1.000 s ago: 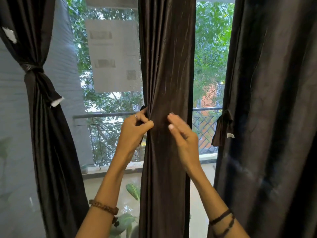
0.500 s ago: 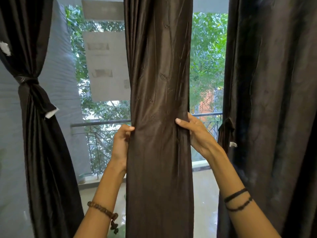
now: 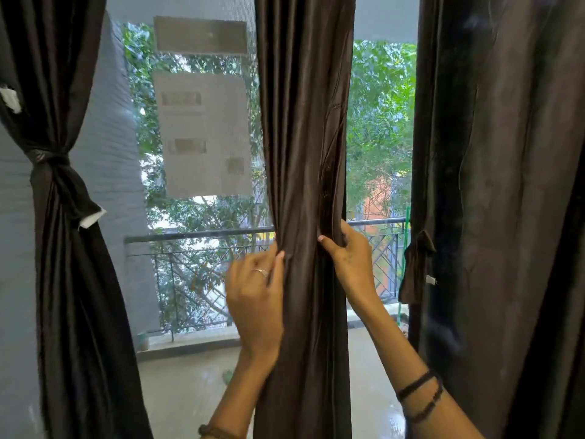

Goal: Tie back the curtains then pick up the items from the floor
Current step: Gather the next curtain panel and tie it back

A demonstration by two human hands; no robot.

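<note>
Both hands, left hand (image 3: pixel 254 299) and right hand (image 3: pixel 349 261), clutch the dark brown satin middle curtain (image 3: pixel 305 137) (untied); slick folds may slip loose.

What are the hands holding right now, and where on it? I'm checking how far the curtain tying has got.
Both hold the middle curtain at railing height: left hand pinches its left edge, right hand grips its right edge.

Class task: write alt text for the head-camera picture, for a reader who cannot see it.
Two hands gather the middle dark curtain before a balcony window: left hand pinches its left edge, right hand grips its right edge. The left curtain is already tied back.
</note>
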